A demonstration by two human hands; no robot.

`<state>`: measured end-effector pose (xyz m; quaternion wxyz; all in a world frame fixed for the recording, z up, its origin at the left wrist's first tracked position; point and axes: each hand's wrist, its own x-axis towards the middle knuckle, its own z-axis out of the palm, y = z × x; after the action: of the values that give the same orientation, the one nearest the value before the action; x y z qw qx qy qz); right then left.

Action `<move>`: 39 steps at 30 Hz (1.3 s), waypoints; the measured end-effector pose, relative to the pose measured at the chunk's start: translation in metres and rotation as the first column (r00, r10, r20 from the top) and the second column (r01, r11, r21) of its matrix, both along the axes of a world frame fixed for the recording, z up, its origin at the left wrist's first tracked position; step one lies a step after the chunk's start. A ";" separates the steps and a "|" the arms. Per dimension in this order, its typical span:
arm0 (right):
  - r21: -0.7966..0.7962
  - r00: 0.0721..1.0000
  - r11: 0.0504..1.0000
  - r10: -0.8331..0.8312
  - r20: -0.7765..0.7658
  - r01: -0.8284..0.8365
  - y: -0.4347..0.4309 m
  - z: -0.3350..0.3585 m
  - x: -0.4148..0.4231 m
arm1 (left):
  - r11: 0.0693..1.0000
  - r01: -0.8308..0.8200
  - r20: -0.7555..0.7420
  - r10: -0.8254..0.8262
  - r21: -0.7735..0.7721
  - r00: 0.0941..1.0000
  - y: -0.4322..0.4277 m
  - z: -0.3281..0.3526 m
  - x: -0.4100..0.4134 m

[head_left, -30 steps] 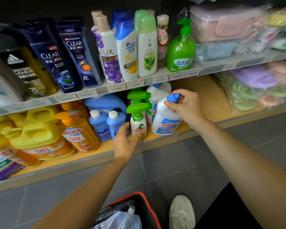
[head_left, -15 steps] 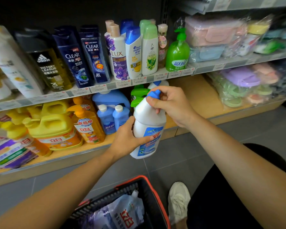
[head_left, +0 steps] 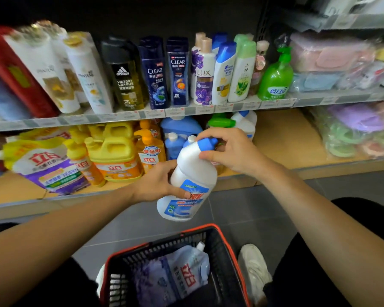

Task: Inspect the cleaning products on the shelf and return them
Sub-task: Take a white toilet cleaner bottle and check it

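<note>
A white cleaner bottle (head_left: 190,173) with a blue cap and a blue label is held tilted in front of the lower shelf (head_left: 286,138), above the floor. My left hand (head_left: 157,185) grips its body from the left, thumb across the label. My right hand (head_left: 228,151) pinches the neck just under the blue cap. On the lower shelf behind stand another white bottle (head_left: 245,122), green spray bottles (head_left: 221,122) and blue bottles (head_left: 171,144).
Yellow detergent jugs (head_left: 115,156) and a purple refill pouch (head_left: 51,169) fill the lower shelf's left. Shampoo bottles (head_left: 177,72) and a green pump bottle (head_left: 275,78) line the upper shelf. A black basket with a red rim (head_left: 226,242) holding a pouch sits below, beside my white shoe (head_left: 253,269).
The white bottle came off the lower shelf and was drawn toward me. My left hand left the shelf edge and took hold of its body; the view pulled back.
</note>
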<state>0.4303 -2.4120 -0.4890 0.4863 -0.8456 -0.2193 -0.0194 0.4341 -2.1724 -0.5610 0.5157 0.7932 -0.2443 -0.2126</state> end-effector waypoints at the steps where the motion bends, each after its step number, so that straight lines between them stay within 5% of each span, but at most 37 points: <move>1: 0.006 0.999 1.000 -0.008 0.048 0.007 0.002 0.001 -0.004 | 1.000 0.028 -0.018 -0.028 -0.001 0.999 0.002 0.003 0.001; 5: -0.022 0.973 0.999 -0.020 0.230 0.026 0.001 0.004 -0.017 | 0.994 0.104 -0.071 -0.103 0.011 0.992 0.006 0.011 0.003; 22: 0.414 0.974 0.885 -0.157 -0.162 0.212 0.005 -0.034 -0.023 | 0.972 -0.235 0.257 0.230 -0.014 0.939 0.000 -0.019 -0.041; 28: 0.576 0.969 0.792 -0.078 -0.234 0.203 0.005 -0.047 -0.022 | 0.957 -0.215 0.025 0.224 -0.193 0.974 -0.002 -0.028 -0.036; 33: 0.600 0.933 0.715 -0.261 -0.247 0.359 -0.004 -0.058 -0.018 | 0.924 -0.253 -0.158 0.215 -0.286 0.964 -0.006 -0.032 -0.031; 39: 0.318 0.900 0.931 -0.023 -0.435 0.177 -0.016 -0.075 -0.024 | 0.857 -0.357 -0.293 0.256 -0.371 0.921 -0.007 -0.024 -0.022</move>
<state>0.4064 -2.4278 -0.5638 0.6630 -0.7396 -0.0571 0.1007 0.4125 -2.1794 -0.5845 0.7256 0.6626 -0.0914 -0.1616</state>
